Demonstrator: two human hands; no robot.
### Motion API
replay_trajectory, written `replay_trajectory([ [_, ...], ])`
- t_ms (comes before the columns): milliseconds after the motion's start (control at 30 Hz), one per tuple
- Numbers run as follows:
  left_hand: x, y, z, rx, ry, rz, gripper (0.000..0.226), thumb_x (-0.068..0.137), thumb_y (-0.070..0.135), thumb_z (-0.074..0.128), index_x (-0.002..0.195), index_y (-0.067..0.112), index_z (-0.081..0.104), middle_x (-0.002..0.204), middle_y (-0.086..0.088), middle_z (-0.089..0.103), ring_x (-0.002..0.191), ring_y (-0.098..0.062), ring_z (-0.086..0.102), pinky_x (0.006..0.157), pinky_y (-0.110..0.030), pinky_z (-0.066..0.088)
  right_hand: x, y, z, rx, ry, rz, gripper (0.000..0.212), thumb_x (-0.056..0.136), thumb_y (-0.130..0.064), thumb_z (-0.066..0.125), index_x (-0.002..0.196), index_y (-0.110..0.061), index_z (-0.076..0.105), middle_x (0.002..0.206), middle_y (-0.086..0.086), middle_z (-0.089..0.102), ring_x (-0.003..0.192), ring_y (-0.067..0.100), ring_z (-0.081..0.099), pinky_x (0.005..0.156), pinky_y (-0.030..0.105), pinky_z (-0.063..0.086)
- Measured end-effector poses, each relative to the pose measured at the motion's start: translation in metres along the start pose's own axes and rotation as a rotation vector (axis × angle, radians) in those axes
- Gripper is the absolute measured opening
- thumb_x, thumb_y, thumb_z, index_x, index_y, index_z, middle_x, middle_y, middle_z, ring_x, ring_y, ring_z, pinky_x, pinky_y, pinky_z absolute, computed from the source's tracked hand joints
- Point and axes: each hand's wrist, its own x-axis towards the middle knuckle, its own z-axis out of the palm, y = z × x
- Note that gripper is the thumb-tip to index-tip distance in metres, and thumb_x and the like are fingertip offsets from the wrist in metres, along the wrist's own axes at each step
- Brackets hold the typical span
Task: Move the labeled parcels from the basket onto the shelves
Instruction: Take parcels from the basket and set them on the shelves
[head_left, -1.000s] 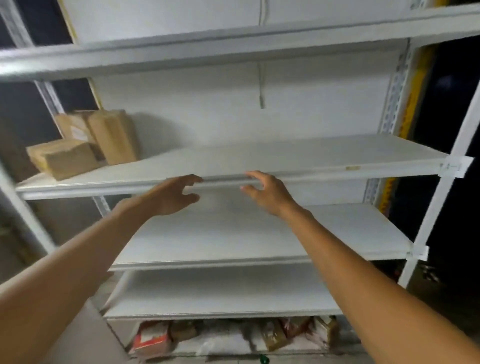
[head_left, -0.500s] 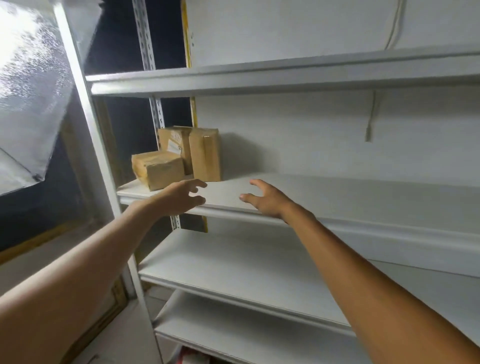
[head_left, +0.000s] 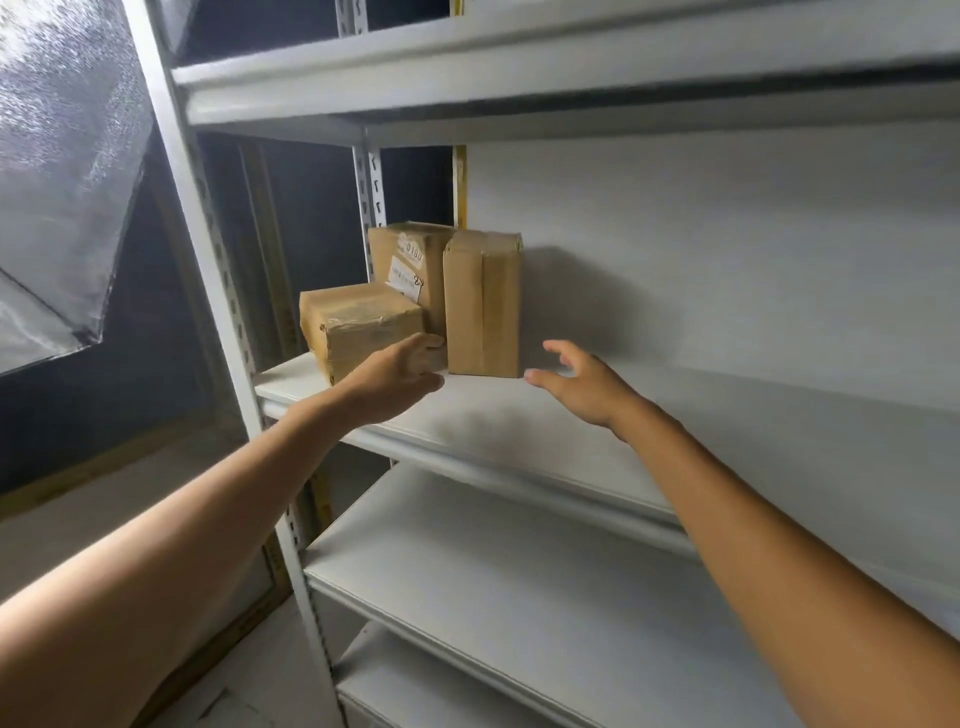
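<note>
Three parcels are on the middle shelf (head_left: 571, 431) already, all bunched at its left end. The upright parcel (head_left: 483, 306) is in front, the labelled parcel (head_left: 410, 265) stands behind it, and the low parcel (head_left: 358, 327) lies to the left. How far along would you call that?

Reply: Early days imo. The rest of that shelf is bare, and so is what shows of the lower shelves (head_left: 493, 587). The basket isn't in shot, so no clue how many are left in it.

OP: And the hands?

Reply: Both are holding nothing. The left hand (head_left: 400, 371) has loosely bent fingers, tips right at the upright parcel's bottom left corner. Can't tell if they actually touch. The right hand (head_left: 582, 387) is spread wide just beside the bottom right corner, thumb nearest it, apart from the box as far as I can see. My guess is that box is getting squared up, then it's off to the basket for more.
</note>
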Motion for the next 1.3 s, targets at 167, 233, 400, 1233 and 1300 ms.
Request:
replay_trajectory([
  [167, 0.057, -0.002, 0.006, 0.070, -0.051, -0.018, 0.071, 0.095, 0.019, 0.056, 0.152, 0.019, 0.014, 0.147, -0.006, 0.040, 0.135, -0.027, 0.040, 0.104, -0.032, 0.037, 0.080, 0.003, -0.008, 0.120, 0.004, -0.029, 0.063, 0.091, -0.040, 0.061, 0.146, -0.024, 0.036, 0.151, 0.008, 0.037, 0.134, 0.022, 0.042, 0.106, 0.034, 0.036],
  [233, 0.077, -0.002, 0.009, -0.064, -0.029, 0.020, 0.071, 0.094, 0.013, 0.057, 0.150, 0.019, 0.014, 0.136, 0.001, 0.044, 0.134, -0.026, 0.041, 0.101, -0.029, 0.040, 0.106, -0.002, -0.007, 0.211, 0.038, -0.061, 0.061, 0.090, -0.037, 0.063, 0.144, -0.022, 0.038, 0.146, 0.011, 0.042, 0.130, 0.022, 0.046, 0.106, 0.034, 0.038],
  [400, 0.118, -0.007, 0.017, -0.338, 0.031, 0.046, 0.067, 0.096, 0.008, 0.053, 0.148, 0.016, 0.011, 0.131, -0.001, 0.042, 0.120, -0.017, 0.045, 0.090, -0.013, 0.045, 0.143, 0.001, 0.015, 0.274, 0.065, -0.081, 0.062, 0.085, -0.043, 0.066, 0.138, -0.021, 0.043, 0.134, 0.000, 0.056, 0.121, 0.019, 0.053, 0.100, 0.038, 0.044],
  [1233, 0.146, 0.020, 0.091, -0.777, -0.117, 0.320, 0.080, 0.075, 0.062, 0.065, 0.145, 0.035, 0.037, 0.132, -0.005, 0.058, 0.108, -0.022, 0.064, 0.087, -0.038, 0.056, 0.050, 0.042, -0.013, 0.309, 0.572, 0.040, 0.042, 0.092, -0.043, 0.058, 0.133, -0.039, 0.050, 0.115, -0.015, 0.063, 0.098, -0.006, 0.060, 0.084, 0.018, 0.049],
  [1300, 0.131, 0.052, 0.103, -0.773, -0.152, 0.372, 0.080, 0.074, 0.068, 0.062, 0.144, 0.038, 0.038, 0.132, -0.002, 0.059, 0.112, -0.023, 0.062, 0.093, -0.047, 0.053, 0.013, 0.045, -0.035, 0.293, 0.618, 0.049, 0.052, 0.087, -0.051, 0.061, 0.136, -0.041, 0.047, 0.120, -0.015, 0.062, 0.101, 0.001, 0.061, 0.087, 0.025, 0.051],
])
